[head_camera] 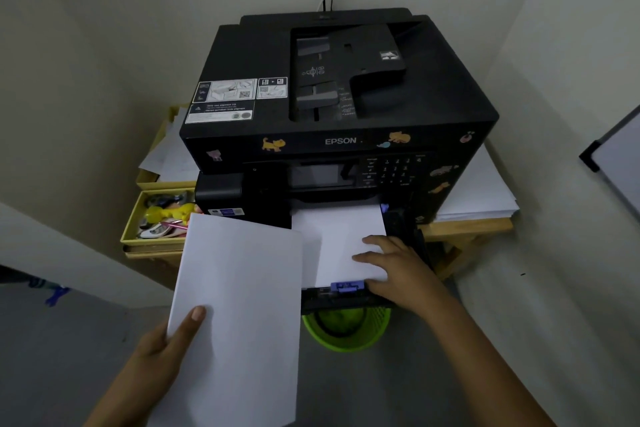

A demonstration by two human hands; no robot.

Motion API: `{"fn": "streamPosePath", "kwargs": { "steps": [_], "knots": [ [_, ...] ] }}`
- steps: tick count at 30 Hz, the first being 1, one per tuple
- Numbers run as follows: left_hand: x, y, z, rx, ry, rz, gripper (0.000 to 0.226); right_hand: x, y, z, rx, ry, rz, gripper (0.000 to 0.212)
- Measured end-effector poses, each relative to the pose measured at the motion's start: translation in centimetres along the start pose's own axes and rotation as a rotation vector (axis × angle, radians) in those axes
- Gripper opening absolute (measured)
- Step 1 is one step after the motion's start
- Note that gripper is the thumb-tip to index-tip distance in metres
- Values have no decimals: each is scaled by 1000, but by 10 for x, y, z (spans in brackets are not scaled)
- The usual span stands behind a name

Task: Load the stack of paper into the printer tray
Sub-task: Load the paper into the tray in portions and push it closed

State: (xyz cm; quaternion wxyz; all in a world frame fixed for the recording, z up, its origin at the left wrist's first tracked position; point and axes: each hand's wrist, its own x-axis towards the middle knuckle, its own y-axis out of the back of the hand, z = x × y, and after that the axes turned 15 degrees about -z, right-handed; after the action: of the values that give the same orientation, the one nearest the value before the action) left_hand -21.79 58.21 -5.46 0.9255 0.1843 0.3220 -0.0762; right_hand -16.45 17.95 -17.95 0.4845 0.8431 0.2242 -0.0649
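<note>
A black Epson printer (332,107) stands on a wooden table in a room corner. Its paper tray (346,298) is pulled out at the front, with white sheets (332,246) lying in it and a blue guide clip (347,287) at the near edge. My right hand (391,267) rests flat on the right part of those sheets, fingers spread. My left hand (162,347) grips a stack of white paper (239,308) by its lower left corner, thumb on top. This stack hangs in the air left of the tray and overlaps its left side.
A green mesh bin (346,329) stands on the floor under the tray. Left of the printer are yellow trays (156,222) with small items and loose papers. More white paper (481,191) lies on the table at the right. A whiteboard edge (613,156) shows at far right.
</note>
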Motion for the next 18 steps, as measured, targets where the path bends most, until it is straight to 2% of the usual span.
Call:
{"fn": "streamPosePath", "kwargs": {
  "steps": [6, 12, 16, 18],
  "knots": [
    [2, 1, -8, 1, -65, 32, 31, 0, -8, 9, -4, 35, 38, 45],
    [7, 0, -16, 7, -88, 37, 29, -20, -24, 1, 63, 54, 215, 40],
    [7, 0, -10, 108, -98, -50, 43, -39, -37, -3, 33, 63, 367, 41],
    [7, -2, -1, 213, -94, -160, 37, -44, -42, -1, 21, 84, 455, 38]
  ]
}}
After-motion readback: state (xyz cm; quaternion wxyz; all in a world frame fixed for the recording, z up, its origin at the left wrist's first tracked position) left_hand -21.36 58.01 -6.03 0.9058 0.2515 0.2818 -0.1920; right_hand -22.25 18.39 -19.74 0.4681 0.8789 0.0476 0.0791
